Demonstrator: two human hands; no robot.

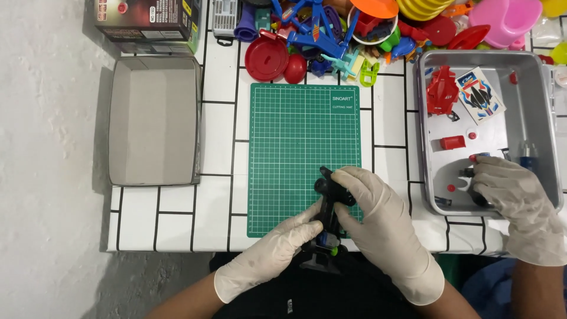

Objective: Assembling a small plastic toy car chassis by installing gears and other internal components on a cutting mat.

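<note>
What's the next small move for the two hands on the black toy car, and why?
Probably set the black toy car chassis flat on the green cutting mat. The left hand and right hand hold it at the mat's near edge, its rear overhanging the table. Another person's gloved hand reaches into the metal tray.

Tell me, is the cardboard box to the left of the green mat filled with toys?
No, the cardboard box shows only its bare grey bottom.

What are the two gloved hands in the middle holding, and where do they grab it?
A black toy car. The left hand pinches its near end from the side; the right hand wraps over its far end.
</note>
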